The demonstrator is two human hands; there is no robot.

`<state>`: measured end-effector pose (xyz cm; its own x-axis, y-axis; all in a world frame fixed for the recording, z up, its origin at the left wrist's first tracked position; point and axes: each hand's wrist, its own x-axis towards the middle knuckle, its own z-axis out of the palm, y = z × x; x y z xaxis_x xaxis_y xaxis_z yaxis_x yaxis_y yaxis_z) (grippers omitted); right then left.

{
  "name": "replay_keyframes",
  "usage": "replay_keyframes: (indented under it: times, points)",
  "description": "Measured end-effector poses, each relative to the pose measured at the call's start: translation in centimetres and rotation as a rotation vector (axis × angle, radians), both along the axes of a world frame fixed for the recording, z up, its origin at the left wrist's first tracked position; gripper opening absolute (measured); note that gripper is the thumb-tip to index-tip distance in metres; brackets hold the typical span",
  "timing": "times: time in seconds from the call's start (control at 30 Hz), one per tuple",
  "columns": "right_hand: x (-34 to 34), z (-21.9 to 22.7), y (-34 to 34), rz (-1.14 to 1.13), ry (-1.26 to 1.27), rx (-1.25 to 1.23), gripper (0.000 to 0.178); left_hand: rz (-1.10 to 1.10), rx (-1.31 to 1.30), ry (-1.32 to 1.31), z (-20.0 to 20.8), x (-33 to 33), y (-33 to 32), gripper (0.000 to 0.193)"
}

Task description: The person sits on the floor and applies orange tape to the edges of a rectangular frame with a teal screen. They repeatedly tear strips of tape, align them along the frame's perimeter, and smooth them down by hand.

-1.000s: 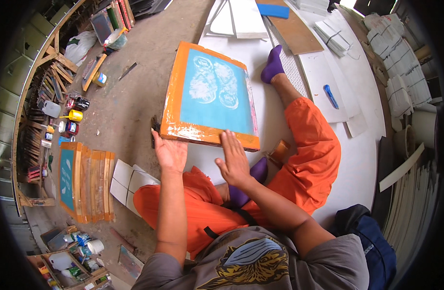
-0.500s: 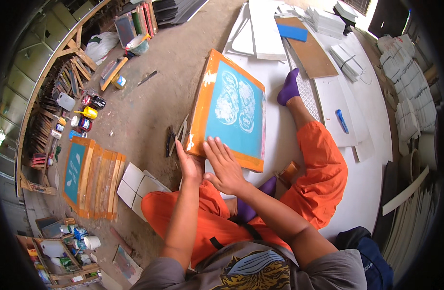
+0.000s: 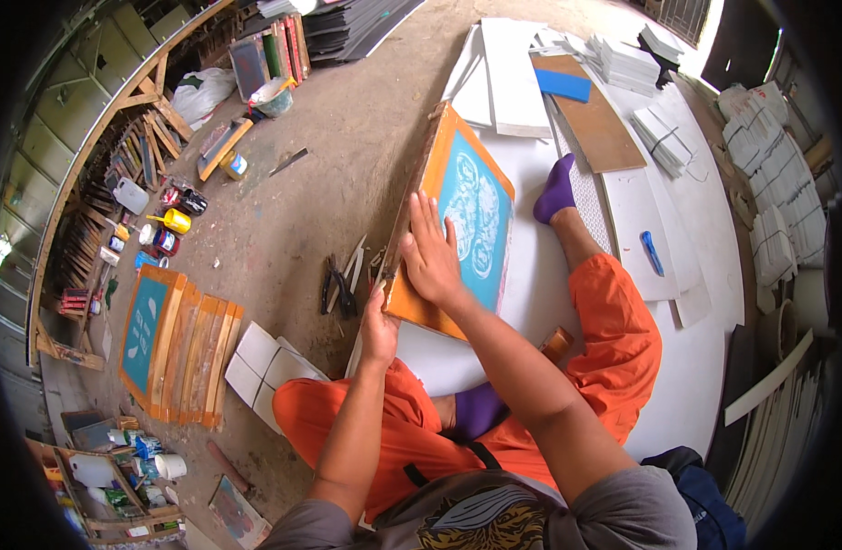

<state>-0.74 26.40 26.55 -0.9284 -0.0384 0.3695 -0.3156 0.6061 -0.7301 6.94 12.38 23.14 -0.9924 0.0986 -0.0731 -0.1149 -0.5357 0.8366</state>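
A screen printing frame [image 3: 487,284] with an orange-brown border and teal mesh stands tilted in front of me. Two white sole-shaped patterns [image 3: 476,213] show on its mesh. At its near left corner my left hand [image 3: 379,332] grips the edge, thumb up along the side and the other fingers partly hidden. My right hand [image 3: 430,257] lies flat on the left border, fingers stretched out and holding nothing. Beneath the frame spreads a white sheet [image 3: 531,266]. Dark-handled scissors [image 3: 340,286] lie on the floor just left of the frame.
More wooden screen frames [image 3: 178,344] stand in a row at left, beside strapped white sheets [image 3: 265,362]. Paint pots [image 3: 175,220] sit farther left. A blue cutter [image 3: 652,253], a brown board [image 3: 590,119] and a blue block [image 3: 563,85] lie at right.
The frame has tipped, its left side rising and its face turning right. My right hand has slid up along the left border. My left hand remains at the near corner.
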Motion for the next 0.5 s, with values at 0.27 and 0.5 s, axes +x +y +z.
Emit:
replay_keyframes:
  times: [0.27,0.5]
  points:
    - [-4.9,0.4,3.6,0.095,-0.046,-0.268,0.070,-0.021,-0.008,0.053,-0.6,0.5,0.2,0.053]
    - [3.4,-0.4,2.3,0.157,0.037,0.104,0.073,0.002,0.054,0.053,-0.7,0.6,0.5,0.052]
